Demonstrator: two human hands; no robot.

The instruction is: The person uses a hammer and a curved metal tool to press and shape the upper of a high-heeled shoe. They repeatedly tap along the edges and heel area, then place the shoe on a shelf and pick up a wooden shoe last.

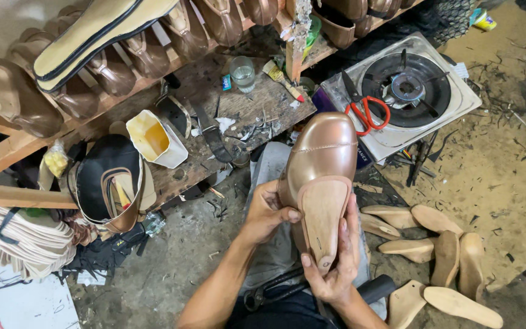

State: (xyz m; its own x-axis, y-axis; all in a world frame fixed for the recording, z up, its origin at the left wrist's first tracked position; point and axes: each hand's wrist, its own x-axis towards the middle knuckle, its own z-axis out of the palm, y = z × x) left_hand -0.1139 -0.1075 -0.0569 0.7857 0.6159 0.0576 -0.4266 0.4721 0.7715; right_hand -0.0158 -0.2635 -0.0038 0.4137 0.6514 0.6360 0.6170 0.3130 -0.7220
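Head view looks straight down: you cradle the bronze shoe [319, 164] over your lap, toe pointing away, so its upper faces you. Your left hand [266, 213] clamps its side, thumb pressed on the leather edge. Your right hand [335, 268] closes around the heel of the wooden last [322, 216] inside, propping it from below. Red scissors [366, 113] lie on the stove [406, 91] beyond, and spare insoles [433, 244] are scattered on the floor to your right.

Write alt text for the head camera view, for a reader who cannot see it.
Two bare hands, left hand and right hand, hold a shiny bronze shoe upper stretched over a wooden last, sole side up. Ahead sit a cluttered wooden bench, red-handled scissors on a gas stove, and loose wooden insoles on the floor.
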